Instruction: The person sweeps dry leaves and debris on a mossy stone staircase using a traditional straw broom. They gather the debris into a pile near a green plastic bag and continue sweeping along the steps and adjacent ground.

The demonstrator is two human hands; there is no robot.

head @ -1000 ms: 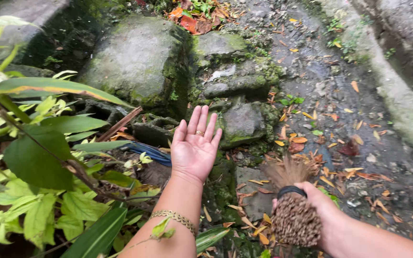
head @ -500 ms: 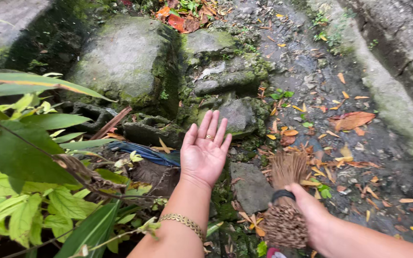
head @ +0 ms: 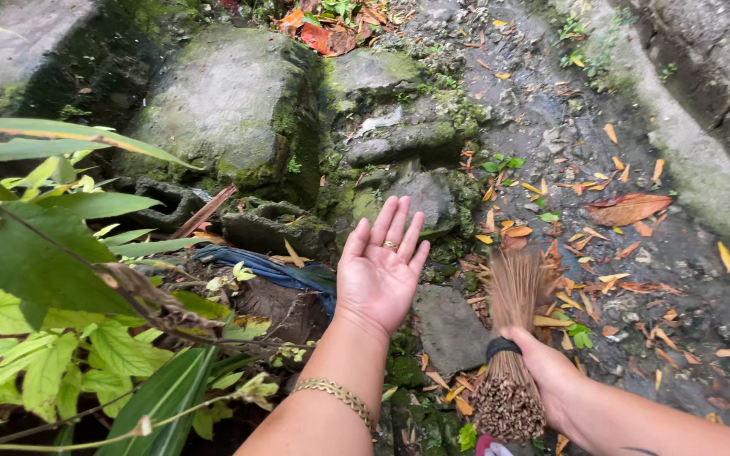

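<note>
Broom: your stick broom [head: 510, 338], thin brown bristles, black band.
Right hand [head: 542, 371]: grips its bundle.
Left hand [head: 379, 274]: spread wide, palm up.

Mossy boulders [head: 213, 101], wet stone path [head: 568, 127] strewn with dry fallen leaves [head: 627, 207], green foliage [head: 44, 270] at left edge, soft daylight.

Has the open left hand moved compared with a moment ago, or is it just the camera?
Cannot tell for sure. The left hand is open, palm up, and sits about as near the grey rock beyond its fingertips as before; the camera itself shifted.
</note>
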